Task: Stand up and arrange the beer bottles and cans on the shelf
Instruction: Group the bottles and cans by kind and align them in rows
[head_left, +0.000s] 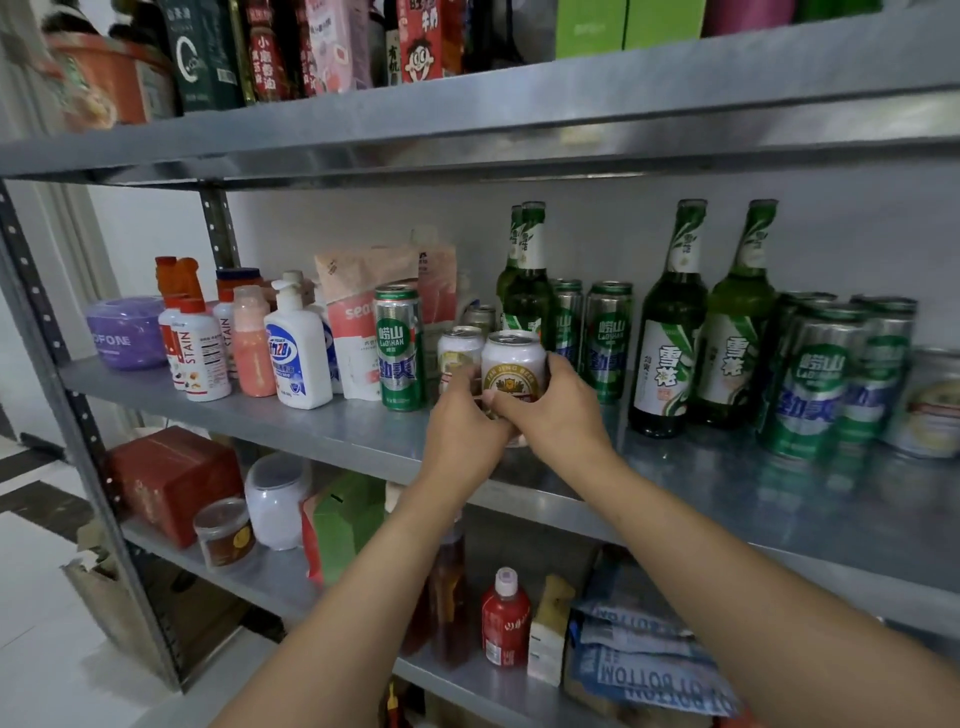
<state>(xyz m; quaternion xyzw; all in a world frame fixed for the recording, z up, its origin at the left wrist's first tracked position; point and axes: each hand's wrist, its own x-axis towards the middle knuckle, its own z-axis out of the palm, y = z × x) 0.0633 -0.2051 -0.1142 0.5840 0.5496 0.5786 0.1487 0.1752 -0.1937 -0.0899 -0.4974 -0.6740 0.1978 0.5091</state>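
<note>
**Both hands being clamped on white can, middle shelf**

The white Yanjing beer can (513, 366) is being held upright at the front of the middle shelf (727, 499). Its long axis is vertical and its pull-tab top is being shown to the camera. It is being gripped from both sides. The right hand (558, 410) is being wrapped round its right flank, with the thumb laid across the lower label. The left hand (465, 415) is being curled against its lower left, where the fingertips are partly hidden. Neither hand is spread; both are being closed on this one can. Whether the base is being rested on the metal or lifted cannot be told, since it is covered by the hands.

The can is being kept straight ahead of both wrists and between them, so neither hand is judged nearer. A second white can (458, 349) is being seen just behind and to its left. The tall green Laoshan can (399, 347) is standing further left, and a green Snow beer bottle (529, 280) is standing just behind to the right.

The slot is judged tight. A straight push back, axis kept vertical, is being called for. Knocking the neighbours is being flagged as the risk.

The other green cans (608, 340) and bottles (670, 332) to the right are being seen already upright.
</note>
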